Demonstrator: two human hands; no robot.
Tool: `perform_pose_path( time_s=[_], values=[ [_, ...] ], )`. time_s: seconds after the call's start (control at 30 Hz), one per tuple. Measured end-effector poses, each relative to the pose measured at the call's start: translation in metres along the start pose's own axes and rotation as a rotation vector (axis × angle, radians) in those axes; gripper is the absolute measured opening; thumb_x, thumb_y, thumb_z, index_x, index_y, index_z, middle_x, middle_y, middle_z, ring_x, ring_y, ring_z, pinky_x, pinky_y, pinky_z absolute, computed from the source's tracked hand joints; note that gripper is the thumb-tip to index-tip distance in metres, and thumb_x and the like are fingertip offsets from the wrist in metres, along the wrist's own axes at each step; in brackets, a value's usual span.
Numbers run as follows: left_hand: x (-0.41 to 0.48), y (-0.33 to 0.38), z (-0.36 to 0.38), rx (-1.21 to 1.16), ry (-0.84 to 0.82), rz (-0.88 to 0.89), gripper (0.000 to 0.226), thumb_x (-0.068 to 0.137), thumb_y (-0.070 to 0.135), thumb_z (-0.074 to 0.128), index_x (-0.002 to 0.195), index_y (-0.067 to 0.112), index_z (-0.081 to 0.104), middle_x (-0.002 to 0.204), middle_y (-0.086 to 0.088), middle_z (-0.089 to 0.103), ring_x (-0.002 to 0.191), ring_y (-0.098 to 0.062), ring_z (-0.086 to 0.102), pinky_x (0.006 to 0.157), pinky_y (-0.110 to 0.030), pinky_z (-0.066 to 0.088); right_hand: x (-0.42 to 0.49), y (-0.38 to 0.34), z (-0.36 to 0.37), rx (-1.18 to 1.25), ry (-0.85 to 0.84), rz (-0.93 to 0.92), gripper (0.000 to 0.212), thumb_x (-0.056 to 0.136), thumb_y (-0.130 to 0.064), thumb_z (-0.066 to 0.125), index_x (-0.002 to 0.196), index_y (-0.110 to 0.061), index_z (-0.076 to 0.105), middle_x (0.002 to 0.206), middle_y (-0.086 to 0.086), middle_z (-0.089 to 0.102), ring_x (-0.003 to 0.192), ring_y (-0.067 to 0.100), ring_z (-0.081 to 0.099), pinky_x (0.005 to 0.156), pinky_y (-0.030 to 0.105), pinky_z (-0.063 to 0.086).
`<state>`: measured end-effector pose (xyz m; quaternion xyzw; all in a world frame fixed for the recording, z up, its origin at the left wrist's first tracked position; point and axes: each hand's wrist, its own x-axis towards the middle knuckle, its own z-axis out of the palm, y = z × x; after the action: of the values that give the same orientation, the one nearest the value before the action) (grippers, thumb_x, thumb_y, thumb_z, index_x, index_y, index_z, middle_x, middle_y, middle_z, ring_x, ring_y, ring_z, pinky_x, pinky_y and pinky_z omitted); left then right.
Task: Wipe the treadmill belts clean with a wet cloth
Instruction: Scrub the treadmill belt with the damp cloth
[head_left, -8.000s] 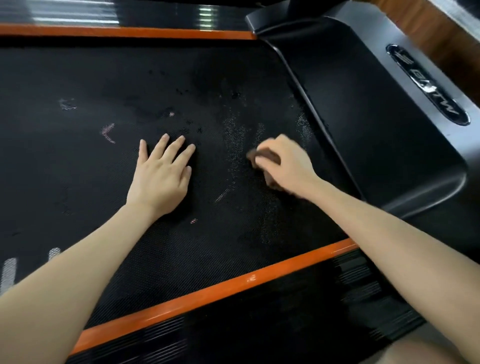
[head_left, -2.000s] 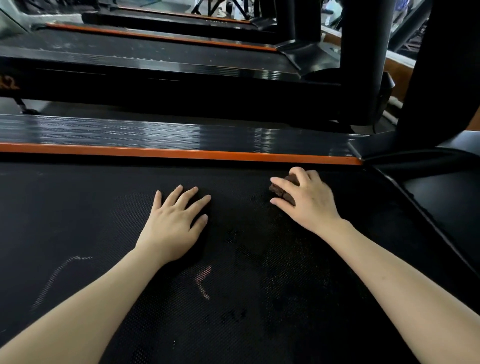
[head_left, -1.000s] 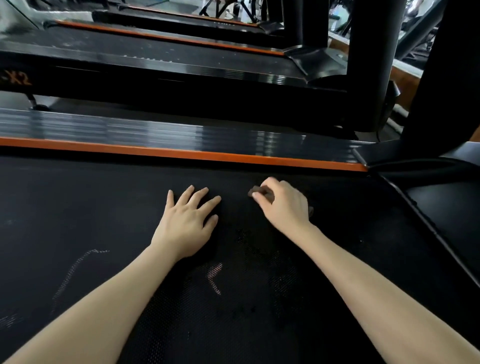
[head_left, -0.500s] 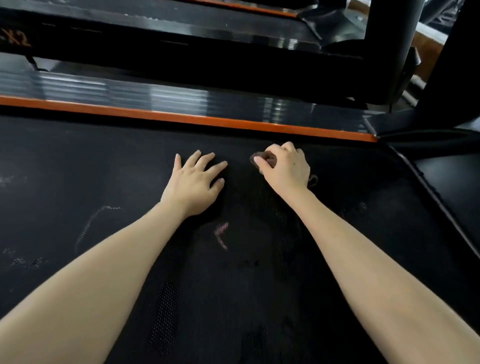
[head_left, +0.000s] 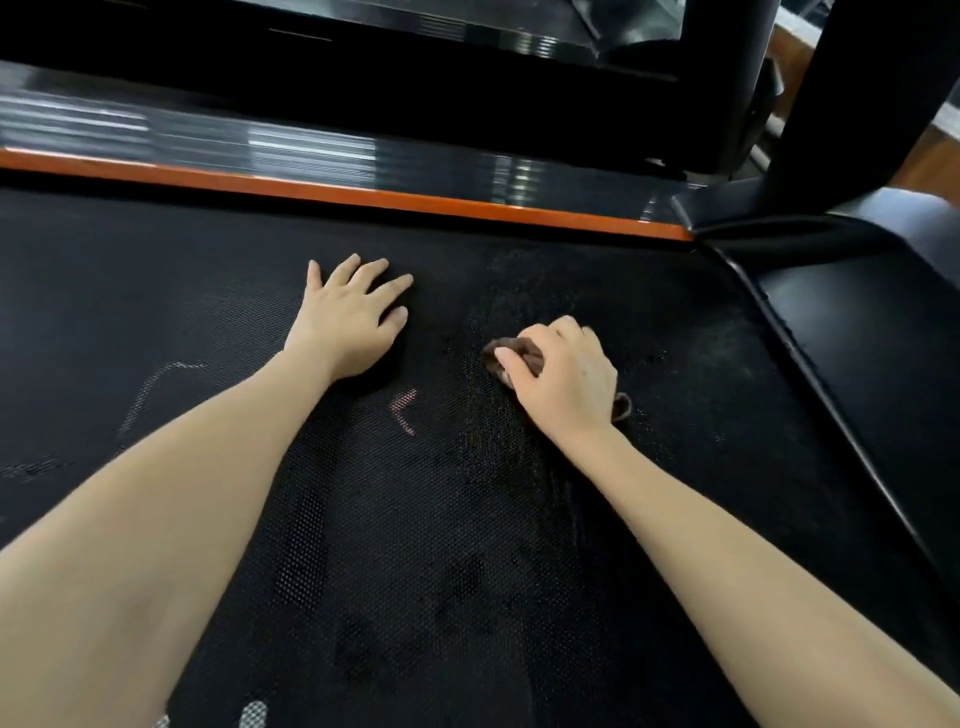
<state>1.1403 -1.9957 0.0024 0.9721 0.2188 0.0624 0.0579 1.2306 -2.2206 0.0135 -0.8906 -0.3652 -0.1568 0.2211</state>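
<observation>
Right, I have the right hand (head_left: 563, 382) down on the black textured treadmill belt (head_left: 415, 530), fingers curled round the small dark brown bunched cloth (head_left: 522, 349) and pressing it into the weave. A tail of the cloth pokes out behind the heel of the hand. The left hand (head_left: 348, 317) lies flat beside it, fingers straight and spread, holding nothing, braced on the belt. The cloth sits right of the belt's middle, well short of the orange edge strip (head_left: 363, 195) on the far side and apart from the glossy black motor cover (head_left: 862, 343) on the right.

As I read it, the step in hand is scrubbing this patch. A greyish, dusty smear shows beyond and to the right of the cloth, so I'd work there in overlapping strokes along the belt, pressing firmly so the wet fibres reach into the dimples. The cloth is balled up small; spreading it under the palm would cover more. The faded pink mark (head_left: 405, 410) between the hands looks printed, not dirt, so I wouldn't chase it. Pale traces out to the left want a pass later. The left hand's job is to steady the belt against sliding.
</observation>
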Motion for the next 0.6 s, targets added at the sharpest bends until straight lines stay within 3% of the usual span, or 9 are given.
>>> perform_pose_path(
  time_s=[0.1, 0.2, 0.27, 0.47, 0.6],
  values=[
    [-0.008, 0.003, -0.007, -0.024, 0.025, -0.017, 0.049, 0.098, 0.040, 0.033, 0.145, 0.028, 0.033, 0.153, -0.005, 0.029, 0.144, -0.028, 0.015, 0.116, -0.054, 0.000, 0.001, 0.003, 0.008, -0.030, 0.055, -0.011, 0.023, 0.082, -0.042, 0.066, 0.086, -0.019, 0.069, 0.084, 0.002, 0.058, 0.076, 0.025, 0.055, 0.058, 0.028, 0.035],
    [-0.042, 0.013, -0.019, -0.085, 0.119, -0.047, 0.044, 0.097, 0.034, 0.042, 0.138, 0.019, 0.047, 0.144, -0.014, 0.043, 0.138, -0.035, 0.028, 0.114, -0.058, 0.006, 0.000, 0.003, 0.007, -0.045, 0.056, -0.018, 0.022, 0.083, -0.041, 0.067, 0.087, -0.019, 0.069, 0.085, 0.002, 0.058, 0.076, 0.024, 0.054, 0.058, 0.027, 0.032],
    [-0.083, 0.020, -0.023, -0.072, 0.142, -0.016, 0.046, 0.095, 0.038, 0.037, 0.131, 0.016, 0.055, 0.138, -0.017, 0.049, 0.133, -0.038, 0.036, 0.111, -0.061, 0.012, 0.000, 0.002, 0.006, -0.050, 0.049, -0.001, 0.023, 0.083, -0.040, 0.068, 0.088, -0.018, 0.069, 0.085, 0.002, 0.059, 0.076, 0.025, 0.054, 0.058, 0.027, 0.032],
    [-0.180, 0.014, -0.022, -0.018, 0.019, -0.044, 0.057, 0.091, 0.046, 0.026, 0.132, 0.020, 0.055, 0.137, -0.016, 0.050, 0.132, -0.040, 0.038, 0.111, -0.063, 0.015, -0.039, -0.023, -0.027, 0.024, -0.116, 0.076, 0.031, 0.086, -0.050, 0.059, 0.095, -0.021, 0.067, 0.091, 0.000, 0.059, 0.086, 0.023, 0.056, 0.064, 0.028, 0.037],
    [-0.180, 0.016, -0.020, -0.049, 0.021, -0.055, 0.058, 0.090, 0.045, 0.024, 0.134, 0.019, 0.052, 0.141, -0.016, 0.045, 0.136, -0.038, 0.031, 0.112, -0.060, 0.016, -0.153, -0.048, -0.082, 0.214, -0.232, -0.209, 0.030, 0.082, -0.055, 0.057, 0.082, -0.025, 0.064, 0.080, -0.006, 0.055, 0.074, 0.017, 0.053, 0.059, 0.031, 0.044]
  ],
)
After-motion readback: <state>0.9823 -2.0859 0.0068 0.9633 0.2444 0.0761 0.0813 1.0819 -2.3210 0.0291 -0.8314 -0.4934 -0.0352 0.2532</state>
